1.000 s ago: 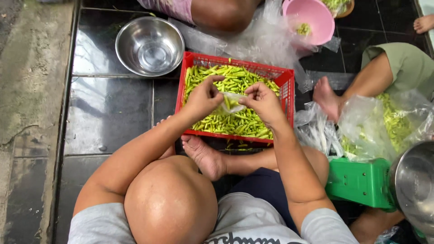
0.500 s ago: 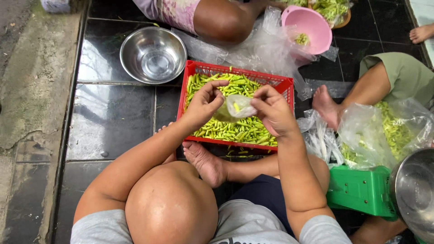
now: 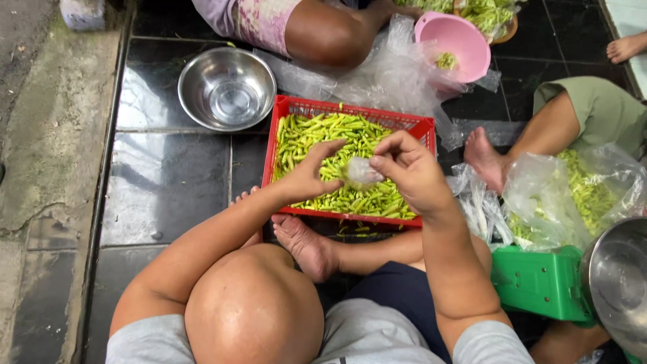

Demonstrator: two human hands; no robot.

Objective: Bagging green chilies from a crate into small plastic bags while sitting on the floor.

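Far left: strip of grey concrete kerb [image 3: 40,135], then black floor tiles [image 3: 168,182].

One empty steel bowl [image 3: 227,88] on the tiles, just beside the upper left corner of the crate.

One red plastic crate [image 3: 275,145], centre, filled with green chillies [image 3: 317,135]; too many to count. It sits just ahead of the person's bare foot [image 3: 303,246].

Left hand [image 3: 311,176] over the crate, fingers curled, thumb and fingertips pinching the left edge of one small clear plastic bag [image 3: 362,172]. Right hand [image 3: 412,174] grips the bag's right side, fingers bent and closed on the film. The bag hangs between the two hands above the chillies, near the crate's front half. Contents of the bag cannot be made out.

Behind the crate: crumpled clear plastic sheet [image 3: 384,74], one pink bowl [image 3: 455,44] with a few green pieces inside.

Right: a second person's foot [image 3: 486,156] and olive-clad leg [image 3: 593,111]; one large clear bag of chillies [image 3: 573,195]; one green scale [image 3: 539,283] with one steel pan [image 3: 617,283] at the frame edge.

Two other people partly visible, top and right.
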